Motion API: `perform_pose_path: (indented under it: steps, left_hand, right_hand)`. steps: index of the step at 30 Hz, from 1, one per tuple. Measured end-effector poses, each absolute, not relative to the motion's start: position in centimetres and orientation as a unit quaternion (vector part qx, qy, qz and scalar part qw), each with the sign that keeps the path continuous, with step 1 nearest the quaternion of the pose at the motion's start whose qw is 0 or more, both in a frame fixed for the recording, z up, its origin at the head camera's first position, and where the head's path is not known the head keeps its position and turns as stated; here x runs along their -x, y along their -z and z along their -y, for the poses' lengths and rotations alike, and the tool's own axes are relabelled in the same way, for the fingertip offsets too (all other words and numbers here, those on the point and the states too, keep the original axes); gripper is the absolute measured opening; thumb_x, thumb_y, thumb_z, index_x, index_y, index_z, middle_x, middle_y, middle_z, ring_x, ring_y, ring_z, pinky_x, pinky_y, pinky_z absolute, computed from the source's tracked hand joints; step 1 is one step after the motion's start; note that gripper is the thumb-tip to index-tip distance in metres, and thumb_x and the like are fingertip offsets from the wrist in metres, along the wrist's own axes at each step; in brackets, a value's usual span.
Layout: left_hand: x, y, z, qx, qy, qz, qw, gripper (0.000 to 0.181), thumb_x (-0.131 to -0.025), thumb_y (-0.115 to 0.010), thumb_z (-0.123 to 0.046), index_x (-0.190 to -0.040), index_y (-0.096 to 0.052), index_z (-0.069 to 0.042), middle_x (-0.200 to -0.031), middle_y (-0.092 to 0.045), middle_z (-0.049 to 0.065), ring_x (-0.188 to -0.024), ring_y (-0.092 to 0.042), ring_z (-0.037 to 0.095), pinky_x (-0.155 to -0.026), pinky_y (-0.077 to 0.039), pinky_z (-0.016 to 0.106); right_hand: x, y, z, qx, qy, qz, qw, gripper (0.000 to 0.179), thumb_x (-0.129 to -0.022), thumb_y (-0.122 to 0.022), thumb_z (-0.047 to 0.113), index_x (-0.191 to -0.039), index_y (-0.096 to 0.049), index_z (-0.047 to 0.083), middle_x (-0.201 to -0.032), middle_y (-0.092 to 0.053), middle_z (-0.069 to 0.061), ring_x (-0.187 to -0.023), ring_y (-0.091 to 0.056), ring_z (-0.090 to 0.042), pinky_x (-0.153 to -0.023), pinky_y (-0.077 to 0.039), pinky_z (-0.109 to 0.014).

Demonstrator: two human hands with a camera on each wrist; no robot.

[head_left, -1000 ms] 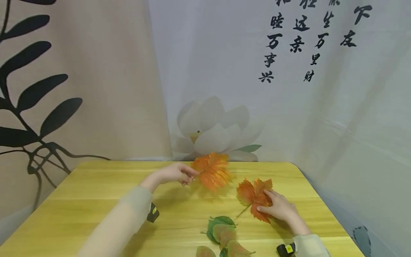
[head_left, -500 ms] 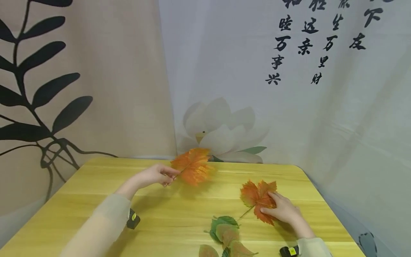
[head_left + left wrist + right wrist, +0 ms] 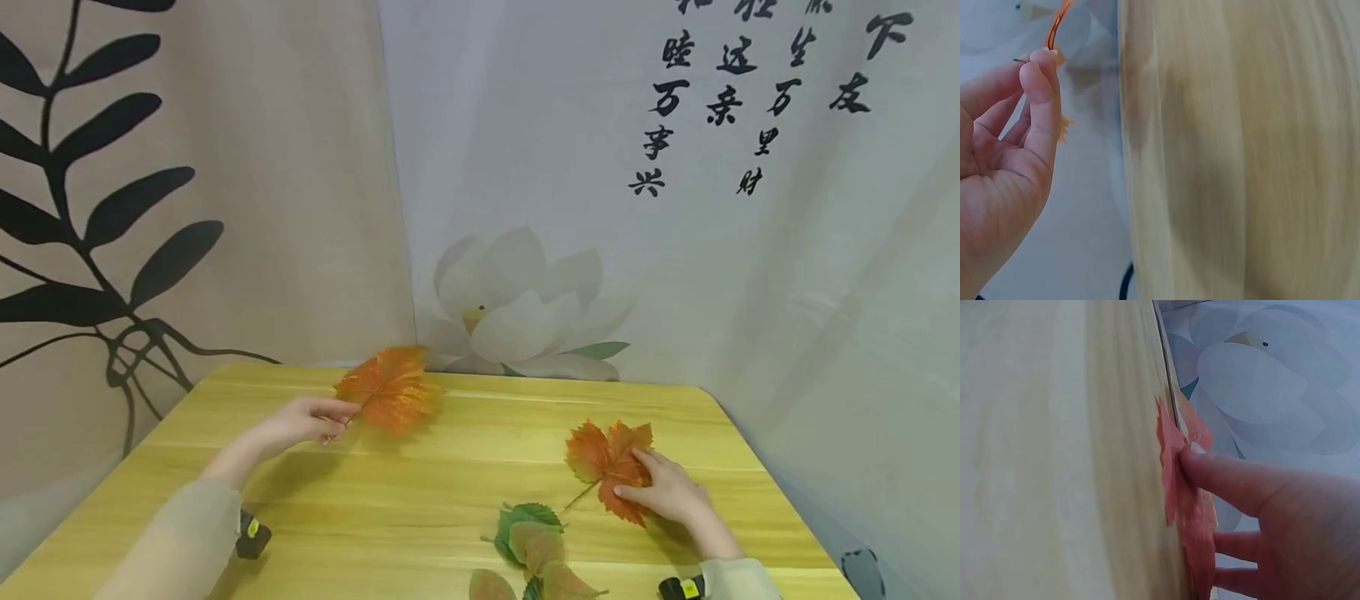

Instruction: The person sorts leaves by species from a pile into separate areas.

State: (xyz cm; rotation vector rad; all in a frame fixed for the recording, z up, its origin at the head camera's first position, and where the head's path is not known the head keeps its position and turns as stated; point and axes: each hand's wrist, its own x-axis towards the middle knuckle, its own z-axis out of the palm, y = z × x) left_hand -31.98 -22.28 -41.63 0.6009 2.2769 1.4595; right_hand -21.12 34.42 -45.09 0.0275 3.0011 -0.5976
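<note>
**Lifted leaf swings toward the left edge while the other stays pinned**

Your left hand (image 3: 303, 418) pinches the thin stem of a bright orange, maple-shaped artificial leaf (image 3: 387, 388) between thumb and fingertips; the left wrist view shows the stem end poking out just past your thumb. Over the last second that leaf has travelled: it was up near the middle of the tabletop's far edge, and now it hangs above the far-left part of the yellow wooden tabletop (image 3: 420, 492), nearer the far-left corner, its blade clear of the surface. Your arm has drawn back and leftward with it.

Your right hand (image 3: 667, 492) has hardly shifted. Its fingers lie fairly straight and press flat on a second orange-red, maple-shaped artificial leaf (image 3: 607, 458), which rests on the wood near the right edge, its stem pointing toward the near edge. The right wrist view confirms a fingertip on the blade, not curled round it.

Just beside that stem, toward the near edge, sits a small cluster of green and reddish oval artificial leaves (image 3: 528, 546), untouched and where it was.

As a judgement, the two orange leaves are being drawn well apart: one is carried off leftward, and the other is held down in place.
</note>
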Motion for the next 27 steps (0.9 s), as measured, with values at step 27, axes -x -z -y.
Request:
perform_pose_path:
  steps: [27]
  left_hand:
    - [29.7,43.7,31.8,-0.147,-0.506,-0.839,0.135,0.052,-0.094,-0.058,0.000,-0.135,-0.035,0.022,-0.114,-0.062,0.025,-0.084,-0.062,0.013,-0.069,-0.055,0.030]
  right_hand:
    - [21.0,44.9,-34.7,-0.007,0.196,-0.980,0.040,0.092,-0.083,-0.064,0.062,-0.146,-0.039,0.000,-0.147,-0.033,-0.031,-0.128,-0.032,-0.057,-0.084,-0.020,-0.085]
